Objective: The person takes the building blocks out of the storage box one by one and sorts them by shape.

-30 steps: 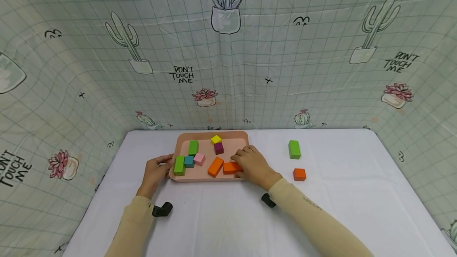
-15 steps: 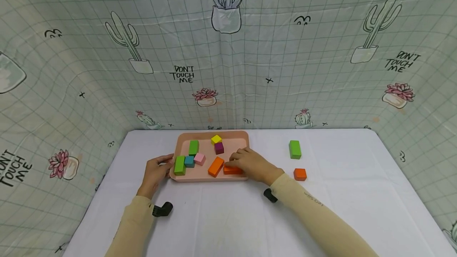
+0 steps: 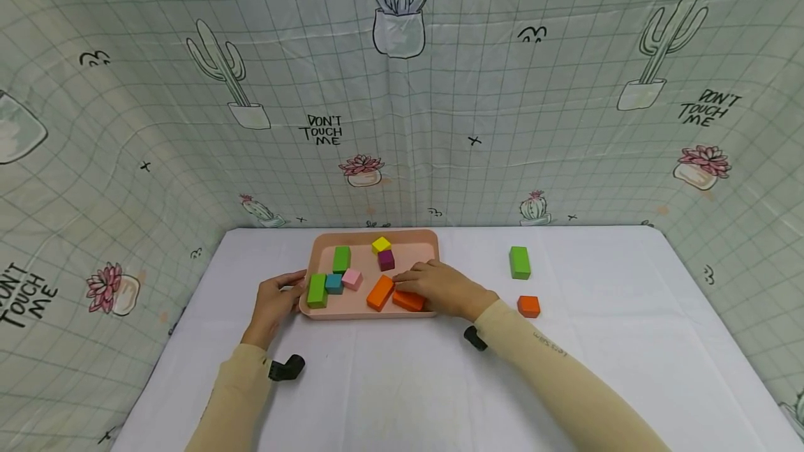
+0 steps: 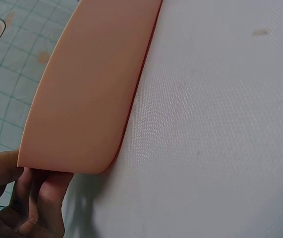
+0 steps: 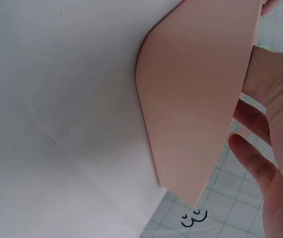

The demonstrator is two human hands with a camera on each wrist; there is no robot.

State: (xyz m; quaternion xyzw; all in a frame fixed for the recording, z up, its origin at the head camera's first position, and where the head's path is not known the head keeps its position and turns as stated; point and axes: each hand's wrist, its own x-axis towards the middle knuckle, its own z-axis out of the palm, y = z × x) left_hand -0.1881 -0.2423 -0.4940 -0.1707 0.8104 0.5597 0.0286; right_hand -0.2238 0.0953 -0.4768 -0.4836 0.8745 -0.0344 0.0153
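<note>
On the white-covered table lies a pink tray (image 3: 358, 310) with several coloured wooden blocks. My left hand (image 3: 276, 303) holds its left end; the left wrist view shows thumb and fingers at the tray's corner. Over the tray's right end reaches my right hand (image 3: 447, 289), its fingers on an orange rectangular block (image 3: 408, 300), which they partly cover. Another orange block (image 3: 380, 293) lies slanted just left of it. In the right wrist view, the tray wall (image 5: 191, 94) hides that block, and part of my right hand (image 5: 282, 134) passes over the rim.
Elsewhere in the tray are two green blocks (image 3: 317, 291), a blue cube (image 3: 334, 284), a pink cube (image 3: 352, 279), a yellow cube (image 3: 380, 245) and a purple cube (image 3: 386, 260). Right of it, a green block (image 3: 519, 263) and an orange cube (image 3: 529, 306) lie on the table.
The orange block under my right hand has turned from level to slanted, its right end nearer the front rim. My right fingers have shifted slightly left. The left hand stays put.
</note>
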